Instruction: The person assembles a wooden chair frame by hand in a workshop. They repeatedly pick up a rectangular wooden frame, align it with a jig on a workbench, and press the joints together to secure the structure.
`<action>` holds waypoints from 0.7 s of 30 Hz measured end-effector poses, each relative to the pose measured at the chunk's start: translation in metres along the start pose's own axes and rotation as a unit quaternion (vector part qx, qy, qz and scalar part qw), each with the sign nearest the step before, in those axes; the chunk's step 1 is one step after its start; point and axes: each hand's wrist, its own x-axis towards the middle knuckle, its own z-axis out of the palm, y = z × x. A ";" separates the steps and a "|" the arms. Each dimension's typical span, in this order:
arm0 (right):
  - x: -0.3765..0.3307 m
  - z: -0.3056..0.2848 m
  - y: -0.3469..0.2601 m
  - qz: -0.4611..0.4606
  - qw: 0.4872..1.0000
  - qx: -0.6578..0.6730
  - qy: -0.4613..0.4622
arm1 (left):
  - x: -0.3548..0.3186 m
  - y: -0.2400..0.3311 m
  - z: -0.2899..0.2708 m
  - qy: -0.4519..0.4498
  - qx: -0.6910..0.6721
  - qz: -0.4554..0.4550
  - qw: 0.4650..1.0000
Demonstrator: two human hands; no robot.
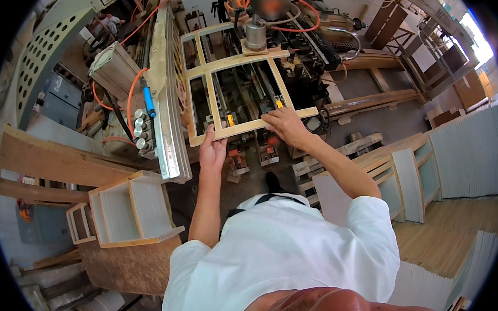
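A pale wooden frame (247, 127) with crossbars lies over the bed of a machine (248, 91) in front of me. My left hand (211, 150) grips its near rail close to the left corner, thumb up along the wood and fingers below. Farther right on the same rail, my right hand (286, 125) is closed over the edge, its fingertips partly hidden. A grey metal cylinder (255, 36) stands over the frame's middle crossbar. Two yellow parts (230, 120) show inside the near openings.
A long metal fence (170, 103) runs along the frame's left side. Beside it hang a blue air fitting (148, 100) and orange hoses. Stacked white panels (466, 155) stand at right; a wooden rack of panels (131, 209) is at lower left. Pallet slats (353, 150) lie right of my feet.
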 end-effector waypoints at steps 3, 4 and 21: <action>0.006 -0.003 0.006 -0.002 1.000 0.007 0.003 | 0.004 0.000 0.005 -0.019 0.013 0.011 1.000; 0.009 -0.003 0.010 -0.003 1.000 0.022 -0.007 | 0.004 0.000 0.005 -0.021 0.013 0.013 1.000; 0.093 0.015 0.067 -0.112 0.991 -0.067 0.032 | 0.069 0.007 0.038 0.060 -0.010 0.055 0.997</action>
